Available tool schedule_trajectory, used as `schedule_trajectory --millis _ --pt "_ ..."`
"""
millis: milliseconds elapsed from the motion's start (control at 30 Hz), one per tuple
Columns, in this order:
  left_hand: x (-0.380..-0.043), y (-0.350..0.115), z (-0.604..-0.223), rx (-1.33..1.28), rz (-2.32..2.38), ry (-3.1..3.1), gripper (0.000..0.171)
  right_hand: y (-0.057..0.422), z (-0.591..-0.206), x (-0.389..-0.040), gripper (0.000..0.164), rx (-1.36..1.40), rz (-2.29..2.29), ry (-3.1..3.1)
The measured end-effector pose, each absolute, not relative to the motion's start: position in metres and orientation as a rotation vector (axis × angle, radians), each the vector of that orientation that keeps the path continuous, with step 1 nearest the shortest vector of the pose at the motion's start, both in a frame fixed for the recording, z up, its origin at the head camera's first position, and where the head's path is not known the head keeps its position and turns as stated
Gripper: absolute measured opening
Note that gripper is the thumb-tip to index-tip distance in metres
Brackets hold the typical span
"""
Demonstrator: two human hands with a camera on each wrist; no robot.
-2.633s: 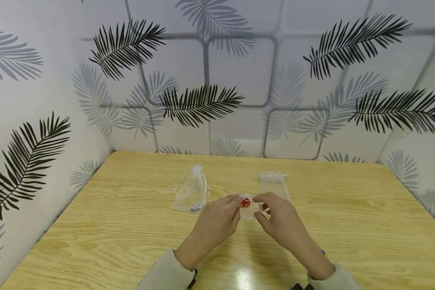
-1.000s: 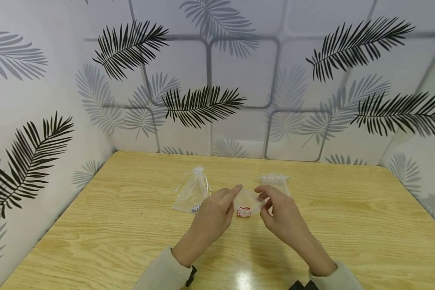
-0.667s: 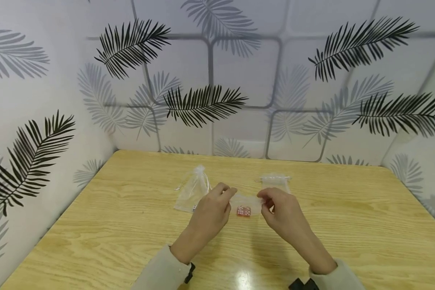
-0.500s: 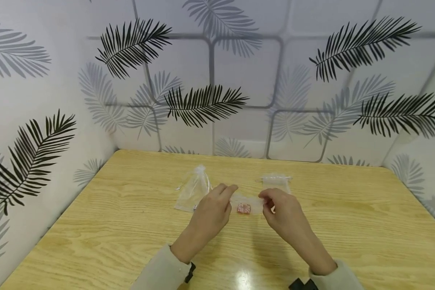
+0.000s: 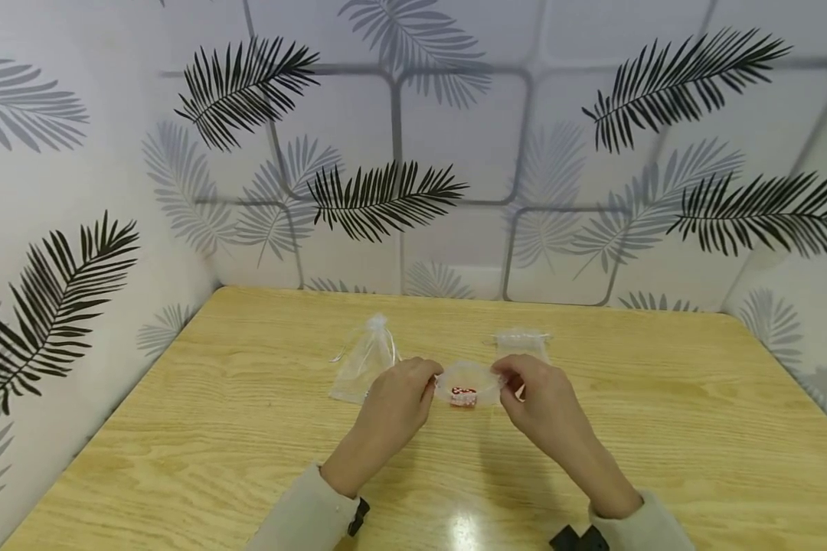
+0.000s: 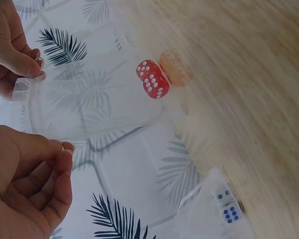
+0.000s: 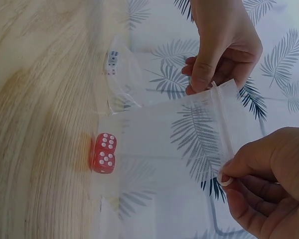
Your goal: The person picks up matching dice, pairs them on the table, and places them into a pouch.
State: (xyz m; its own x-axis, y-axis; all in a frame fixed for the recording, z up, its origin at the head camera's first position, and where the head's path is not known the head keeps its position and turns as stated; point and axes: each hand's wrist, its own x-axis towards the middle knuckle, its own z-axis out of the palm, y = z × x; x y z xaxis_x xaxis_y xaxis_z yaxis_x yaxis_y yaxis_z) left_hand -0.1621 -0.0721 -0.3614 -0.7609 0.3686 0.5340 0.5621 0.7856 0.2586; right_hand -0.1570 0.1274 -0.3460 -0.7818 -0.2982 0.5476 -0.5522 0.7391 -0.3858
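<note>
A sheer white drawstring bag [image 5: 485, 373] hangs between my hands, its mouth spread into an oval. Two red dice [image 7: 105, 153] with white dots lie together at its bottom, beside the wooden tabletop. My left hand [image 5: 394, 402] pinches the left end of the mouth between thumb and finger, at the drawstring. At the opposite end, my right hand [image 5: 543, 394] pinches the mouth by a small cord loop, which shows in the right wrist view. The other fingers of both hands are curled.
Left of my hands lies another sheer drawstring bag [image 5: 358, 367], with white dice [image 6: 226, 204] with blue dots inside. A third, flat sheer bag [image 5: 521, 343] lies behind my right hand. A leaf-patterned wall [image 5: 455, 252] rises behind the wooden table [image 5: 179, 459].
The red dice, held up between the hands earlier, now sit at the bag's bottom. My left finger, stretched out before, now pinches the rim, and the bag's mouth has spread wider.
</note>
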Motion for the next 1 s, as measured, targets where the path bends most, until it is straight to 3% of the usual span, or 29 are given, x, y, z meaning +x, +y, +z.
schedule_trajectory --millis 1000 --pt "-0.172 -0.101 -0.344 -0.651 -0.483 -2.412 0.01 0.143 -0.333 -0.166 0.018 0.685 0.573 -2.583"
